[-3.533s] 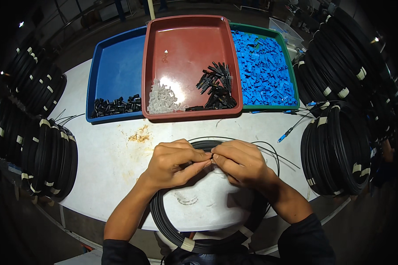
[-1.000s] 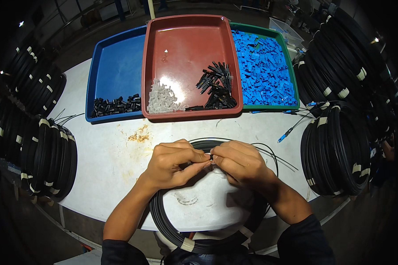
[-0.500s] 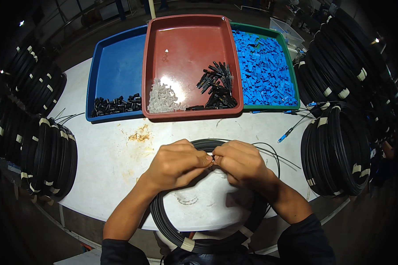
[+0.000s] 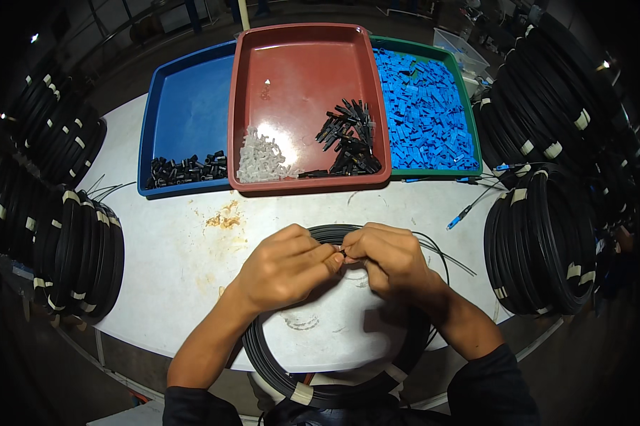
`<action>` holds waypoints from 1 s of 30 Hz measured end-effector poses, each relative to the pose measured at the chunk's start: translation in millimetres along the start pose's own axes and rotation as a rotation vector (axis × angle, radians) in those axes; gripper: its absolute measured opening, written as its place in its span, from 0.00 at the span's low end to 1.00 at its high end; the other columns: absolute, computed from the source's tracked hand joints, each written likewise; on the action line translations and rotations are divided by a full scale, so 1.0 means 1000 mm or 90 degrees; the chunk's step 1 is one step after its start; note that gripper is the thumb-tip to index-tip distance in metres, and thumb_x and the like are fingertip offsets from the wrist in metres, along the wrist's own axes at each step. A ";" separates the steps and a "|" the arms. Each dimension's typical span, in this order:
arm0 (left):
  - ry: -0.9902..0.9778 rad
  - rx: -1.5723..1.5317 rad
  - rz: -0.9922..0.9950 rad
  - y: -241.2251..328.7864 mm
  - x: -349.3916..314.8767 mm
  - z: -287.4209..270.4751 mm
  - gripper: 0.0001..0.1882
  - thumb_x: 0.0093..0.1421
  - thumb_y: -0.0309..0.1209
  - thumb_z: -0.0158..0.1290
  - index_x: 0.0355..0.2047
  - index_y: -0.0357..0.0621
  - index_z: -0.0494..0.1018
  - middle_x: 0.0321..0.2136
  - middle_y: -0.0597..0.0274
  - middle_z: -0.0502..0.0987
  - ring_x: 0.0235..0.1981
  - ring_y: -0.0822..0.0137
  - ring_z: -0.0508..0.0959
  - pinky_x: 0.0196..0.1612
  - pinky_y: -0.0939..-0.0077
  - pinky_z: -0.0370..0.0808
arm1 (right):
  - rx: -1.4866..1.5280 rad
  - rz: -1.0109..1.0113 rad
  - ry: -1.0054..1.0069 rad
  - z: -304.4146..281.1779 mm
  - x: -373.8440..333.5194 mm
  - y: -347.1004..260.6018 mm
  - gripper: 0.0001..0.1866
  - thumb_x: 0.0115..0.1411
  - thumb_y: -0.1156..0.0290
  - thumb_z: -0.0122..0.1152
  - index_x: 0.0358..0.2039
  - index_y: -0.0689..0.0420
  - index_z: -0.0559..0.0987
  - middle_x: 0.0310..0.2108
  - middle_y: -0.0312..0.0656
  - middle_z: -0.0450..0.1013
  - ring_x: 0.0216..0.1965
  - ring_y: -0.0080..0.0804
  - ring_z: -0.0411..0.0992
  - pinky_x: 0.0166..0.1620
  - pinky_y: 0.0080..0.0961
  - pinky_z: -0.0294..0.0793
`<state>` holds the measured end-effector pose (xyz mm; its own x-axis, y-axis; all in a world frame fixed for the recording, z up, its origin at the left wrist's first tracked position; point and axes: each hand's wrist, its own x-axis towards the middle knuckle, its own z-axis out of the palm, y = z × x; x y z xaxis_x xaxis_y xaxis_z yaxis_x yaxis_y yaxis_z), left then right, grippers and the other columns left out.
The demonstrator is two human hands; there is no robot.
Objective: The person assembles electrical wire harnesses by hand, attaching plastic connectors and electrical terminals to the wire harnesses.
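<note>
Small dark piece [image 4: 343, 253] pinched between two hands, near the far arc of a black cable coil [image 4: 263, 357]

From my remote seat I read the left hand [image 4: 286, 268] and the right hand [image 4: 389, 257] as a paired grip: thumb and forefinger of each are together, clamped on the piece where they meet above the counter [image 4: 181, 298]. Fingertips hide most of it, so I cannot tell its shape, nor whether it joins the loose cable ends [image 4: 467, 270] to the right.

To do this fine step well, I would use the left grip as the anchor and make only small moves with the right, both in one line so that the piece neither twists nor slips. A slightly more open pinch would give me a better view. I would also guard against the right forearm tugging the cable.
</note>
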<state>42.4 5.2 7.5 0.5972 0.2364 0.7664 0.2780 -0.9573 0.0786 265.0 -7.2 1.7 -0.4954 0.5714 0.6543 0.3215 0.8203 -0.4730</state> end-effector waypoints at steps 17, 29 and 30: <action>0.007 -0.046 -0.033 -0.002 -0.007 0.002 0.05 0.53 0.23 0.67 0.30 0.37 0.82 0.30 0.60 0.83 0.28 0.66 0.81 0.31 0.70 0.77 | 0.077 0.056 -0.012 0.003 0.002 -0.001 0.11 0.44 0.90 0.59 0.29 0.64 0.74 0.29 0.46 0.75 0.29 0.42 0.76 0.33 0.34 0.78; 0.012 0.049 0.060 0.001 -0.003 0.002 0.05 0.52 0.20 0.64 0.31 0.35 0.81 0.32 0.57 0.83 0.28 0.64 0.80 0.33 0.70 0.78 | 0.080 0.059 -0.007 0.001 -0.001 -0.001 0.10 0.46 0.90 0.60 0.29 0.64 0.73 0.29 0.45 0.75 0.29 0.42 0.75 0.33 0.35 0.77; 0.014 0.022 0.036 -0.001 -0.002 0.000 0.08 0.49 0.21 0.66 0.31 0.36 0.82 0.32 0.57 0.84 0.28 0.63 0.82 0.34 0.70 0.79 | 0.065 0.042 0.003 0.001 0.001 -0.002 0.10 0.46 0.90 0.60 0.28 0.64 0.73 0.29 0.45 0.75 0.29 0.42 0.75 0.33 0.35 0.77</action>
<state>40.9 5.2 6.1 0.5962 0.1782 0.7828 0.2709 -0.9625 0.0128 262.9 -8.5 3.0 -0.4714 0.6244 0.6228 0.2689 0.7743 -0.5728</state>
